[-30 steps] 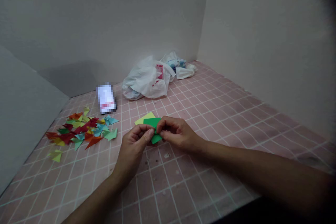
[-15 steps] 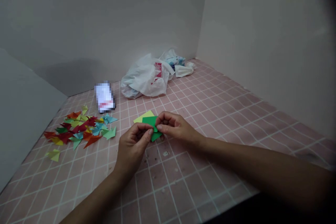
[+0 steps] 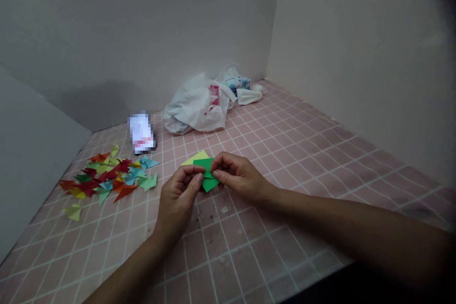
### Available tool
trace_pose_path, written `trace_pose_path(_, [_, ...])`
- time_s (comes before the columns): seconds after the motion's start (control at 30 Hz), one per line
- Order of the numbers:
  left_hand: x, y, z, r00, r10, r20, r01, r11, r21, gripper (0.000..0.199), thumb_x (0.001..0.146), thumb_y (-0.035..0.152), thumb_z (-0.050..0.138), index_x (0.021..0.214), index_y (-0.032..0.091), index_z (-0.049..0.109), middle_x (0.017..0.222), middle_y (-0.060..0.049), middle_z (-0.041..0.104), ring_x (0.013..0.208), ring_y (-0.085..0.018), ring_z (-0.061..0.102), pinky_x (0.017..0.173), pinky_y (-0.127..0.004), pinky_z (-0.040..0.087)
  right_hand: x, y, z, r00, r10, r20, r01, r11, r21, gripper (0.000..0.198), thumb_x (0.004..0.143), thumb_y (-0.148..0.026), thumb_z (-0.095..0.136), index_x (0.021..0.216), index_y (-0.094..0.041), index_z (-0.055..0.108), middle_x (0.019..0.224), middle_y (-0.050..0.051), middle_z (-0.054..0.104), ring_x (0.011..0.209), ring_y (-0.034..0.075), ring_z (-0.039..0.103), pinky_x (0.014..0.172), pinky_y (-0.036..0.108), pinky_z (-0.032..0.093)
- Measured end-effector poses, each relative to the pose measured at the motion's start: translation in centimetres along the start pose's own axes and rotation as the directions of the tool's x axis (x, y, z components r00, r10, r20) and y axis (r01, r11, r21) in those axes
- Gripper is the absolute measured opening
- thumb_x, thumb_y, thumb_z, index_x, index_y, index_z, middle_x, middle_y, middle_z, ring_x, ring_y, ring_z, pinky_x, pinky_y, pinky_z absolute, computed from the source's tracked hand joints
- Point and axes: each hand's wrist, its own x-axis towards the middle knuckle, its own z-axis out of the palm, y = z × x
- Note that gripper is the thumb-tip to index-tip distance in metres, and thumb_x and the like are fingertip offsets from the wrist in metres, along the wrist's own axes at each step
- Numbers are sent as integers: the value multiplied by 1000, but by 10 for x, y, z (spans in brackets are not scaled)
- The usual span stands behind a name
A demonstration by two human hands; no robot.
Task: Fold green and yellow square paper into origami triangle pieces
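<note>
At frame centre, the left hand (image 3: 178, 197) and right hand (image 3: 237, 175) both pinch the folded green paper (image 3: 207, 175); creasing well likely needs aligned edges, firm thumb pressure.

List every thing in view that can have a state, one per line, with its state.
left hand: pinching the green paper.
right hand: pinching the green paper.
green paper: partly folded, held in both hands.
yellow-green sheet: flat on the tiled surface.
folded paper pieces: scattered in a loose pile.
white plastic bag: crumpled, lying by the wall.
</note>
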Motion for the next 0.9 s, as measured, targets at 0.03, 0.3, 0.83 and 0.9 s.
trace_pose_path(0.03, [0,0,0,1000,-4,2,4,1000,-17,14,85,29,70,93,18,69,77,0,68,67,-12,62,62,-22,51,0,0,0,1000,-17,0,17,1000,-14,4,84,-18,60,82,-18,57,74,-2,56,64,9,53,58,23,43])
trace_pose_path(0.3, [0,-2,-2,998,67,10,-67,997,-31,13,87,25,68,98,19,64,77,1,67,67,-11,62,62,-21,52,0,0,-1,999,-45,9,45,998,-48,2,82,-16,58,84,-17,58,75,-2,56,66,10,51,59,24,41])
trace_pose_path(0.83, [-2,0,-1,985,164,-60,-161,986,51,18,82,18,72,97,20,63,85,1,69,79,-11,68,70,-20,55,-1,-5,2,1000,14,24,-16,998,58,7,80,-20,64,82,-18,58,75,-2,57,66,10,53,60,25,43])
trace_pose_path(0.9, [-3,1,-1,984,166,-57,-163,985,56,18,83,18,72,98,21,63,85,1,69,79,-12,68,69,-20,55,-1,-5,2,999,27,22,-29,997,69,7,79,-20,64,81,-18,57,73,-3,56,64,10,52,59,25,43])
